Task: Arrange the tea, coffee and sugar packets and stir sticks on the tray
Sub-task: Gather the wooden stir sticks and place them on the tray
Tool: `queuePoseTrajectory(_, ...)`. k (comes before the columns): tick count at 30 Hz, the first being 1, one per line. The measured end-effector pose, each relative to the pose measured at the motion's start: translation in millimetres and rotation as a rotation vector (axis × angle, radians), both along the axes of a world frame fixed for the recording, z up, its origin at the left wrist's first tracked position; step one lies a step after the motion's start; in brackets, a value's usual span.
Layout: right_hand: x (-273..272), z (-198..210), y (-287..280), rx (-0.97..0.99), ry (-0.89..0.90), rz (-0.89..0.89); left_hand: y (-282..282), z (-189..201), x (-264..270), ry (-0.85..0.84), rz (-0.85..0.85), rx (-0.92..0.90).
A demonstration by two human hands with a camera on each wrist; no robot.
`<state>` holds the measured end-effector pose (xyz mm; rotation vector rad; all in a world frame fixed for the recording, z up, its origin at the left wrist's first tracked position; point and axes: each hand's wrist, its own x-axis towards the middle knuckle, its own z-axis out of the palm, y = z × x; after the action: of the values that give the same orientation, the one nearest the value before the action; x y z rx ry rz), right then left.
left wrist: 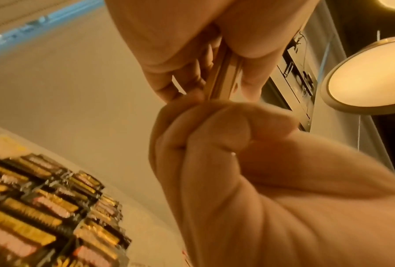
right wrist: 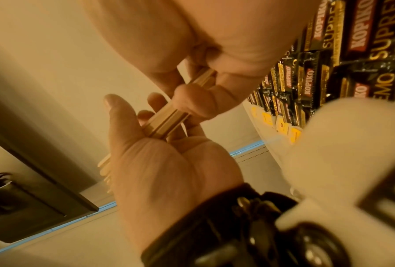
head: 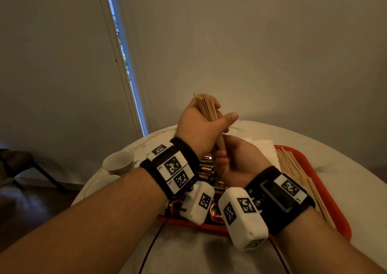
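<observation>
Black wristbands point(head: 173, 167) carry white, marker-coded camera housings point(head: 243, 215).

The tray point(head: 335, 194) is red-orange; the stir sticks point(head: 293, 165) along its right edge are pale wood, like the bundle point(head: 206, 106) in the hands. The coffee packets point(right wrist: 305, 86) are black with gold bands and red lettering. The tabletop point(head: 345, 160) is white with faint grey veins

"KOPIKO" in red and "SUPREME" in gold are printed on the black coffee packets point(right wrist: 360, 36) at 1 o'clock in the right wrist view; "KOPIKO" is also read on the packets point(head: 206, 168) in the head view.
</observation>
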<state>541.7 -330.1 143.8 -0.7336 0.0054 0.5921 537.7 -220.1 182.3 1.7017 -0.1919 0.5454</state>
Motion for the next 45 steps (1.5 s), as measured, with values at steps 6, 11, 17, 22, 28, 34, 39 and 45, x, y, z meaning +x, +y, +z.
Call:
queuePoseTrajectory(6,-1,0,2,-0.057,0.025,-0.119,9,10,3,-0.131,0.224,0.161)
queuePoseTrajectory(11,-3,6,1,-0.051,0.033,-0.103,14,21,-2,-0.277,0.304,0.334)
queuePoseTrajectory(17,-3,8,-1,-0.024,0.066,-0.051,12,26,-6,-0.329,0.27,0.541)
queuePoseTrajectory(22,-7,13,-4,-0.067,0.018,0.077,12,28,-1,-0.334,0.299,0.532)
queuePoseTrajectory(28,-16,23,-8,-0.185,-0.136,0.104,21,36,6,-0.234,0.345,0.436)
queuePoseTrajectory(34,-18,36,-40,-0.535,-0.488,-0.034,9,44,19,-0.025,0.241,0.234)
queuePoseTrajectory(39,-11,58,-75,-0.778,-0.705,-0.143,-33,36,38,0.162,0.056,0.073)
queuePoseTrajectory(45,-5,60,-114,-0.911,-0.68,-0.251,-95,25,57,0.258,-0.171,-0.021)
